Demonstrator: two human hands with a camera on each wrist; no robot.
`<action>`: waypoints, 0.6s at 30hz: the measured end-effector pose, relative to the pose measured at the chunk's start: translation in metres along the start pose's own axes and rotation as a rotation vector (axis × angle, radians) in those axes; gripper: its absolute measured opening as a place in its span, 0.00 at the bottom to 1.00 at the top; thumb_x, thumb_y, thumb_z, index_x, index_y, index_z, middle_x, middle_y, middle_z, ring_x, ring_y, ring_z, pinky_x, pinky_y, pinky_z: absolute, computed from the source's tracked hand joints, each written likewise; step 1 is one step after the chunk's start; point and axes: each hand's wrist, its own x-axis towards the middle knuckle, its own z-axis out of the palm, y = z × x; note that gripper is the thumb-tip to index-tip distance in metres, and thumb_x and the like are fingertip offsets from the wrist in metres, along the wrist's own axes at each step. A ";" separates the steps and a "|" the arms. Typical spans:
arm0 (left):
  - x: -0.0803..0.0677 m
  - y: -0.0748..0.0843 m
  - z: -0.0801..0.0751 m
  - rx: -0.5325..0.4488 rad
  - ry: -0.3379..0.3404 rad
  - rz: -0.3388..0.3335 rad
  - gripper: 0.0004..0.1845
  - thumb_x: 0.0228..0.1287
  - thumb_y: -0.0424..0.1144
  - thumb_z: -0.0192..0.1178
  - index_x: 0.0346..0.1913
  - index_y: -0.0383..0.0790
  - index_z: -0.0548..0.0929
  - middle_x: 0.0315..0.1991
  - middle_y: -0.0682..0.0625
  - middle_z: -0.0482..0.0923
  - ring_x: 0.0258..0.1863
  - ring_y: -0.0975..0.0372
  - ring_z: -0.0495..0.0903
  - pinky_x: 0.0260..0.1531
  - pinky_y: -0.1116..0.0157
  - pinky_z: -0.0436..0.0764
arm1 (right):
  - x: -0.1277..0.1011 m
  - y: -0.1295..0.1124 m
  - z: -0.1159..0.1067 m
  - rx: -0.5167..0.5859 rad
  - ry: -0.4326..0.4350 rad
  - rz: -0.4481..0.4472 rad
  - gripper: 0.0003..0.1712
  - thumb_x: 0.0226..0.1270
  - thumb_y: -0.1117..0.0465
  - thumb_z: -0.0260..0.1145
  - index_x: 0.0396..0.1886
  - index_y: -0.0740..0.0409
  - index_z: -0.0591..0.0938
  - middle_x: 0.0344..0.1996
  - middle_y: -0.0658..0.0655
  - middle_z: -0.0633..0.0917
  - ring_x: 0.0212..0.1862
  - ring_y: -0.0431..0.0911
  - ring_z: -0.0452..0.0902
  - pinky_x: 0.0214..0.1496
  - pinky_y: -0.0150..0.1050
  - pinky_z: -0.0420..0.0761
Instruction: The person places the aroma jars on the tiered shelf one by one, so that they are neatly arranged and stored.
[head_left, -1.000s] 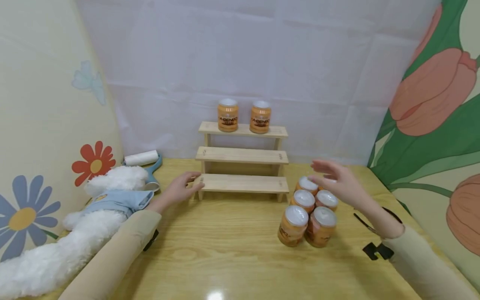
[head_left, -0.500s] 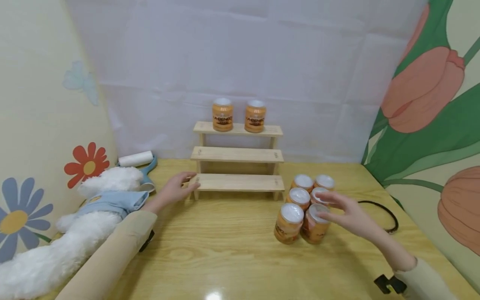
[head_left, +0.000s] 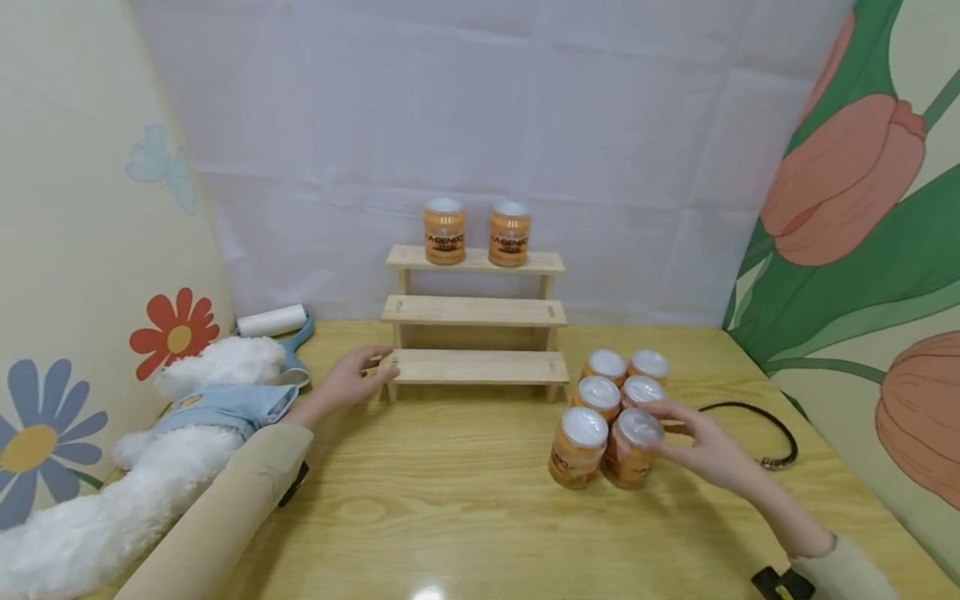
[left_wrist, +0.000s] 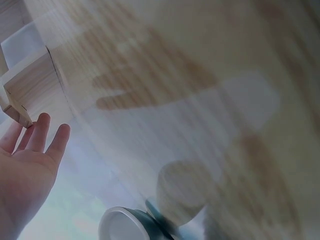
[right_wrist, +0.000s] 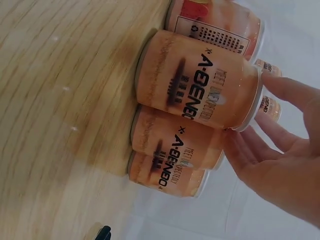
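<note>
A three-step wooden shelf [head_left: 474,367] stands at the back of the table, with two orange cans [head_left: 444,231] [head_left: 510,233] on its top step. My left hand [head_left: 352,377] rests with relaxed fingers against the left end of the bottom step; in the left wrist view the left hand [left_wrist: 30,165] lies open beside the shelf's corner [left_wrist: 30,87]. Right of the shelf stand several orange cans with white lids [head_left: 607,392]. My right hand [head_left: 678,429] touches the front right can [head_left: 628,454] at its lid. In the right wrist view the right hand's [right_wrist: 272,150] fingertips meet that can's [right_wrist: 200,95] rim.
A white plush dog in a blue garment [head_left: 195,417] lies along the left wall, with a lint roller [head_left: 272,320] behind it. A black cord [head_left: 750,412] loops on the table right of the cans. Flower-printed walls close in both sides.
My right hand has come down and toward me, from above the back cans to the front right can. The left hand has stayed at the shelf's end.
</note>
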 end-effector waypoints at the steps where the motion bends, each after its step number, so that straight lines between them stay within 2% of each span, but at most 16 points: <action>1: 0.000 0.000 0.000 -0.001 -0.002 -0.002 0.33 0.69 0.51 0.53 0.67 0.31 0.65 0.66 0.32 0.63 0.61 0.37 0.66 0.58 0.43 0.70 | 0.000 0.000 0.000 -0.006 0.003 0.002 0.25 0.62 0.58 0.66 0.59 0.58 0.76 0.55 0.60 0.79 0.54 0.56 0.75 0.53 0.55 0.77; 10: -0.001 0.004 -0.002 0.005 -0.007 -0.019 0.33 0.69 0.51 0.52 0.67 0.31 0.64 0.66 0.32 0.62 0.62 0.37 0.65 0.59 0.42 0.69 | 0.003 0.001 0.014 -0.086 0.109 0.023 0.26 0.54 0.55 0.73 0.53 0.57 0.80 0.41 0.52 0.76 0.46 0.45 0.73 0.50 0.46 0.77; 14: -0.002 0.005 -0.001 0.008 -0.007 -0.016 0.33 0.69 0.51 0.52 0.67 0.31 0.64 0.66 0.32 0.62 0.62 0.37 0.66 0.58 0.43 0.70 | 0.003 -0.001 0.019 -0.088 0.146 0.089 0.25 0.51 0.54 0.75 0.48 0.57 0.81 0.38 0.54 0.75 0.42 0.44 0.72 0.42 0.36 0.78; 18: -0.002 0.005 -0.001 0.009 -0.010 -0.022 0.33 0.69 0.52 0.52 0.68 0.32 0.63 0.67 0.32 0.62 0.62 0.38 0.65 0.59 0.43 0.69 | 0.005 -0.003 0.023 -0.090 0.168 0.133 0.24 0.51 0.53 0.75 0.43 0.60 0.78 0.37 0.57 0.74 0.38 0.43 0.70 0.36 0.32 0.74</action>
